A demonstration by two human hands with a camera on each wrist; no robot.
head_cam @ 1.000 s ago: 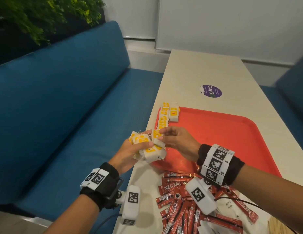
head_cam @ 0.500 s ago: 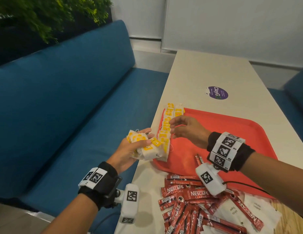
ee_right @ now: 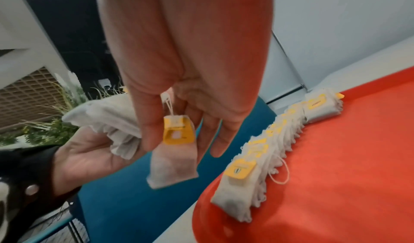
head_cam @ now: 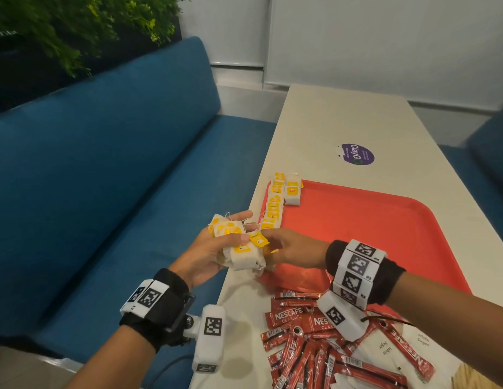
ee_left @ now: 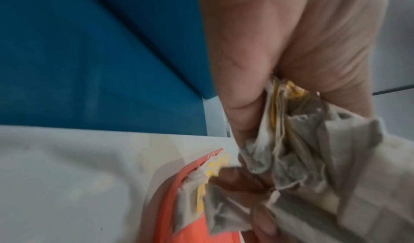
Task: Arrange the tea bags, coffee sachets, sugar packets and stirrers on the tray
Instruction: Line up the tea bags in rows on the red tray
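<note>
My left hand (head_cam: 211,248) holds a bunch of white tea bags with yellow tags (head_cam: 239,248) (ee_left: 298,140) just off the left edge of the table. My right hand (head_cam: 284,245) pinches one tea bag (ee_right: 173,154) by its top, hanging between thumb and fingers right beside the bunch. A row of tea bags (head_cam: 272,209) (ee_right: 264,149) lies along the left rim of the red tray (head_cam: 371,226) (ee_right: 347,184), with one more tea bag (head_cam: 292,192) beside the row's far end.
Red coffee sachets (head_cam: 306,332) lie heaped on the cream table (head_cam: 343,116) in front of the tray, with white sugar packets (head_cam: 390,349) to their right. A purple sticker (head_cam: 357,154) is beyond the tray. A blue bench (head_cam: 104,178) runs along the left.
My right hand went out to the row on the tray, then came back to the bunch in my left hand, where it now pinches a single tea bag.
</note>
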